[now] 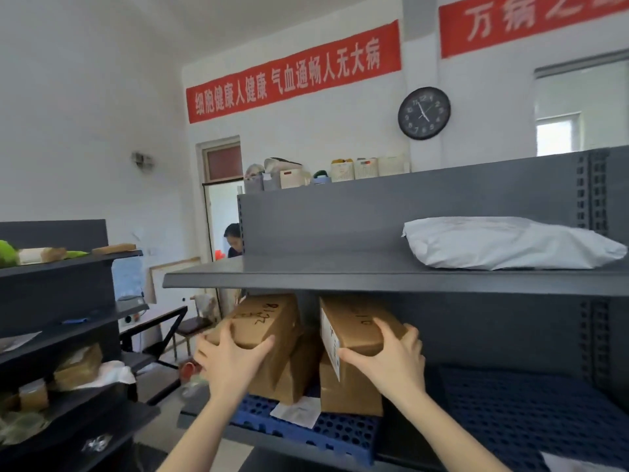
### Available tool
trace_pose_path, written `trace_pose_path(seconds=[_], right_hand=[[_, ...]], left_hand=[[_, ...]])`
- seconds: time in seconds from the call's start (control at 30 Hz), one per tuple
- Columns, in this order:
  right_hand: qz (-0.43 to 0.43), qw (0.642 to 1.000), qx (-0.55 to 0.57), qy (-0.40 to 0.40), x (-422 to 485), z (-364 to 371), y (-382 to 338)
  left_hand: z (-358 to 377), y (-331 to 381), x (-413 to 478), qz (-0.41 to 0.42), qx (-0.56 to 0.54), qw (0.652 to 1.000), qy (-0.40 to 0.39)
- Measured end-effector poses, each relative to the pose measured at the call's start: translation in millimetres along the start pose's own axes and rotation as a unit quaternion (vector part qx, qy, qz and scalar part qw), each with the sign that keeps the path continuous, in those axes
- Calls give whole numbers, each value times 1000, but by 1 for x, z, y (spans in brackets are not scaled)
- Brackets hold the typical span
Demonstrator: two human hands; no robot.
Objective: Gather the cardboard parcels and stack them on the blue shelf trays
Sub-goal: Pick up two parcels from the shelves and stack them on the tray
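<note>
Both bare forearms reach forward and up. The left hand (231, 361) and the right hand (391, 357) each curl, fingers spread, thumbs inward, gripping.

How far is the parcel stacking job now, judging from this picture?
Done: two lower parcels stand on the blue tray. In hand: left hand and right hand each hold an upper parcel. Left: cardboard parcels on the left rack.
</note>
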State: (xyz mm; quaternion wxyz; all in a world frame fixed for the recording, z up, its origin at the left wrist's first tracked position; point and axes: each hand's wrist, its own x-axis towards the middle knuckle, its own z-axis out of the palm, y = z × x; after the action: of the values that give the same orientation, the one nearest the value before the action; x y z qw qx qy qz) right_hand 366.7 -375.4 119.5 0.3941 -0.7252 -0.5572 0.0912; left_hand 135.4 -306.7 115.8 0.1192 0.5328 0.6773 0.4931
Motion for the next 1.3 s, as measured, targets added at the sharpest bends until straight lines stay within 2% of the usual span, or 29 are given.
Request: trace_pose_path(seconds=[0.2, 0.4, 0.53, 0.73, 0.97, 1.13, 1.3], right_hand=[[42, 997, -57, 14, 23, 33, -33], [80, 993, -84, 9, 43, 48, -45], [79, 993, -79, 24, 46, 52, -46], [72, 994, -80, 27, 46, 56, -52], [43, 996, -55, 56, 35, 48, -52], [20, 995, -39, 89, 23, 43, -46], [19, 996, 11, 86, 3, 27, -17]], left_hand=[[28, -4, 61, -2, 10, 998, -63], [51, -1, 87, 17, 20, 994, -102], [58, -2, 92, 56, 28, 990, -125], [52, -6, 92, 62, 12, 985, -160], [28, -19, 80, 143, -34, 983, -109], [20, -23, 57, 171, -136, 974, -54], [33, -6, 11, 231, -212, 945, -94]])
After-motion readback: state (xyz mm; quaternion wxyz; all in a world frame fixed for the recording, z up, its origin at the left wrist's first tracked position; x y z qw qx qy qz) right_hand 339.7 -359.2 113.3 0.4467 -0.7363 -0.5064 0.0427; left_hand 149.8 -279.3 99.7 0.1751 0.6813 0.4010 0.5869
